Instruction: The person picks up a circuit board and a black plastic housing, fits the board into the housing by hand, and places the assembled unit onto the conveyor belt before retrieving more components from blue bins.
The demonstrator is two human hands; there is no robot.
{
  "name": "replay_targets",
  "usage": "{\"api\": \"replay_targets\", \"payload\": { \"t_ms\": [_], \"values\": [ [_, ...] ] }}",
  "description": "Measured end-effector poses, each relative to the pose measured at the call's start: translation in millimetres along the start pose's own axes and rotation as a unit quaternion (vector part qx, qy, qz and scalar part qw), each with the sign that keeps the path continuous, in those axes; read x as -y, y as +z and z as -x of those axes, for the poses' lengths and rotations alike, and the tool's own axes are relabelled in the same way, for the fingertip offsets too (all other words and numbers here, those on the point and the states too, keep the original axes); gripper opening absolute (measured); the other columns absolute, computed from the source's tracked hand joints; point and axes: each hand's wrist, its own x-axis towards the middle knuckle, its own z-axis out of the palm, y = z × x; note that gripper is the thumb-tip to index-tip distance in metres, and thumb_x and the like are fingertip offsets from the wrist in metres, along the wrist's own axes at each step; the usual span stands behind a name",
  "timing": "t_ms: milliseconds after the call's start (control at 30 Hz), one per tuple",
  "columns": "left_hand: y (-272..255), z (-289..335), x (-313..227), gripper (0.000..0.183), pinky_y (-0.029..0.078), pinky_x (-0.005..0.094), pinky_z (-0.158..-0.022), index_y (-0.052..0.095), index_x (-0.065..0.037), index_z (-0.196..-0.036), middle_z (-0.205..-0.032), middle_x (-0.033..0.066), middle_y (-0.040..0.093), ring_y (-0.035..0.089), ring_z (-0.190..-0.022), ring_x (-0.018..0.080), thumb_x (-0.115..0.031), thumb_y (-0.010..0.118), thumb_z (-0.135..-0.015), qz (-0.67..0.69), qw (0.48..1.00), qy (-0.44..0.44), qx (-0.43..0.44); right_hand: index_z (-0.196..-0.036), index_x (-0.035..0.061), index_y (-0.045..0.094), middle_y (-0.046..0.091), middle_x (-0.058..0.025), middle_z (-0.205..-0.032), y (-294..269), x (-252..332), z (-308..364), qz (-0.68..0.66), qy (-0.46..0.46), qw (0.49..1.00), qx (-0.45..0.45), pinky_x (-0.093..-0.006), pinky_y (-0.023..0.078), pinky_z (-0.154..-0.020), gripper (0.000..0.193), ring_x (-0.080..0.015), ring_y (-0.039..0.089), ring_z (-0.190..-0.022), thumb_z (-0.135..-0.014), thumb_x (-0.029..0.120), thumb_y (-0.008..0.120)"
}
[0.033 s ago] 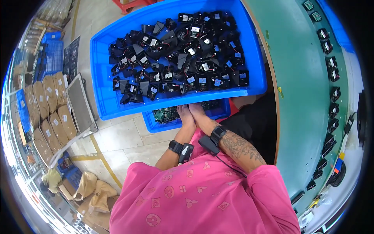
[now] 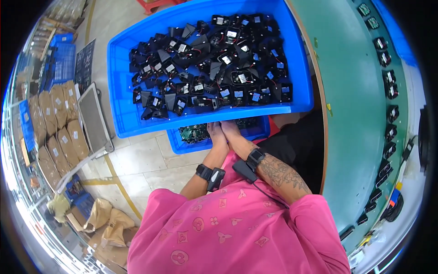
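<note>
My left hand and my right hand are close side by side over a lower blue bin. In that bin lie many small green circuit boards. The front rim of a large blue tub above hides the fingers of both hands, so what they hold, if anything, does not show. Heaped in the tub are many black plastic housings with wires and pale or blue patches inside. Each wrist wears a black strap with a black device.
On my right a green-topped workbench carries a row of black housings along its far side. A hand cart and brown paper packages stand at left. A red stool is behind the tub.
The view has shifted very slightly, so the tub and bench sit a little differently in the picture. Both hands keep the same place at the lower bin.
</note>
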Motion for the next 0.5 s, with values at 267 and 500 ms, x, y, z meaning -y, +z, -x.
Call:
{"api": "replay_targets", "payload": {
  "t_ms": [267,500],
  "values": [
    [-11.6,51.3,-95.1,0.02,0.049,0.0356,-0.086,0.059,-0.009,-0.111,-0.103,0.0032,0.064,0.059,-0.094,0.0188,-0.023,0.048,-0.102,0.165,0.975,-0.148,0.02,-0.114,0.0064,0.069,0.065,-0.0248,-0.118,31.2,21.7,41.6,-0.06,0.023,0.997,0.034,-0.0492,0.045,-0.098,0.038,-0.0418,0.06,-0.111,-0.094,0.031,0.049],
    [-76.3,65.6,-73.0,0.032,0.048,0.036,-0.094,0.057,-0.008,-0.128,-0.122,0.0052,0.062,0.059,-0.109,0.0197,-0.023,0.042,-0.105,0.325,0.936,-0.12,0.067,-0.131,0.0076,0.063,0.056,-0.0269,-0.128,51.4,36.5,105.4,0.017,-0.08,0.996,0.045,-0.0526,0.033,-0.107,0.048,-0.0446,0.044,-0.124,-0.09,0.031,0.054]
  ]
}}
